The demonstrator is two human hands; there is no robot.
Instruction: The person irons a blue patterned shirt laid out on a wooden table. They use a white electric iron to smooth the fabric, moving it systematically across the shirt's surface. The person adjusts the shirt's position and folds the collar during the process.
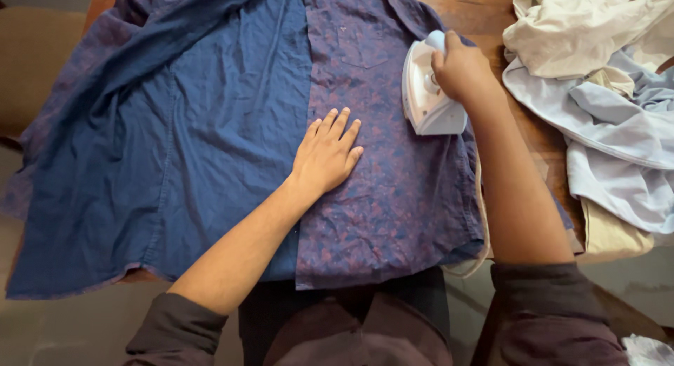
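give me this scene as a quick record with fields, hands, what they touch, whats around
left hand: left hand lies flat, fingers spread, on the blue shirt
right hand: right hand grips the handle of the white iron
iron: rests on the shirt's patterned front panel
shirt: spread open, wrinkled, on the wooden table
nearby: pile of pale clothes at the right

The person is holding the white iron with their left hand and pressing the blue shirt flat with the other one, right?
Not quite. The head view shows the right hand holding the white iron. The left hand is the one pressing the blue shirt flat.
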